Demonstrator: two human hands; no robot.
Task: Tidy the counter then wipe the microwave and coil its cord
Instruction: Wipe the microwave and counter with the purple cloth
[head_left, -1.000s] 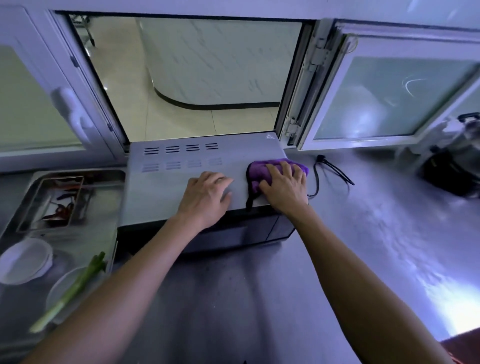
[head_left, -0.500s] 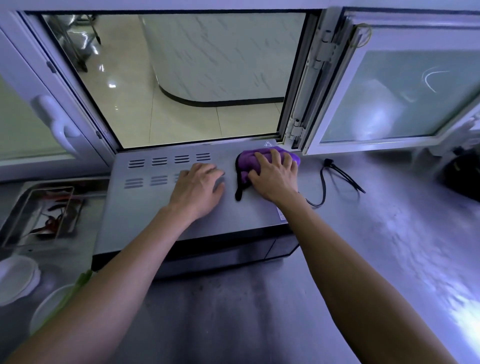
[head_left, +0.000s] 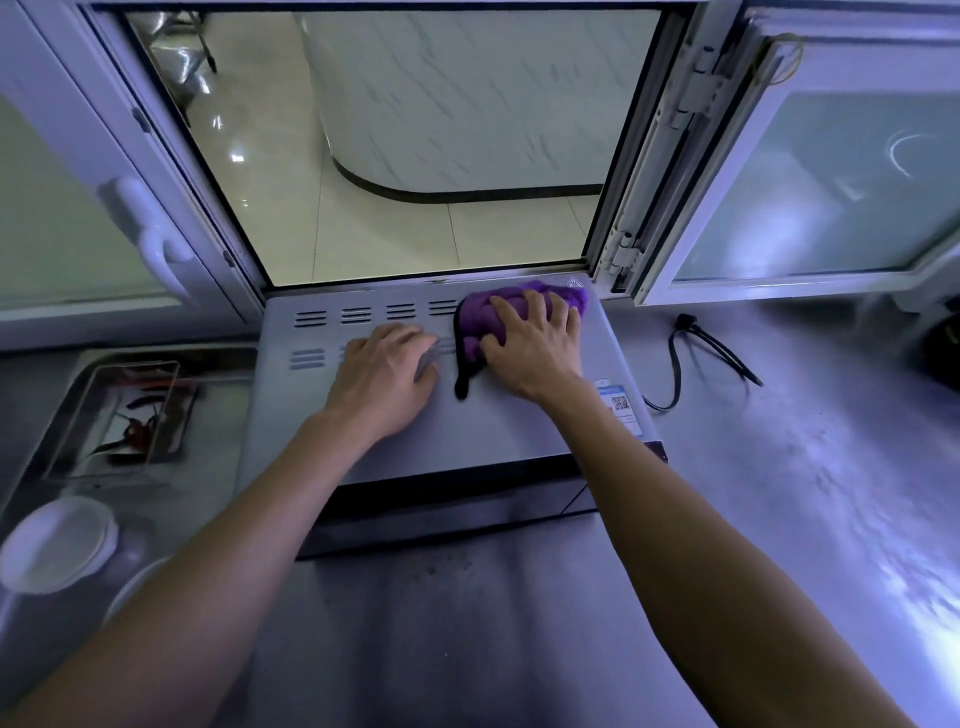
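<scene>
The grey microwave (head_left: 322, 415) stands on the steel counter below the open window, its dark door facing me. A purple cloth (head_left: 480, 317) with a black edge lies on the back right of its top. My right hand (head_left: 535, 348) presses flat on the cloth with fingers spread. Left of the cloth, my left hand (head_left: 382, 371) rests flat on the microwave top, over the vent slots. The black cord (head_left: 675, 358) lies loose on the counter to the right of the microwave, its plug toward the window frame.
A metal tray (head_left: 62, 436) with red chillies in a glass dish sits at the left. A white lidded container (head_left: 57, 540) and a bowl stand at the lower left. An open window sash (head_left: 852, 187) hangs at the right; a dark object (head_left: 943, 348) sits at the far right.
My right hand has slid the purple cloth from the microwave's front right toward its back edge. My left hand has moved slightly back on the top. The view has shifted closer.
</scene>
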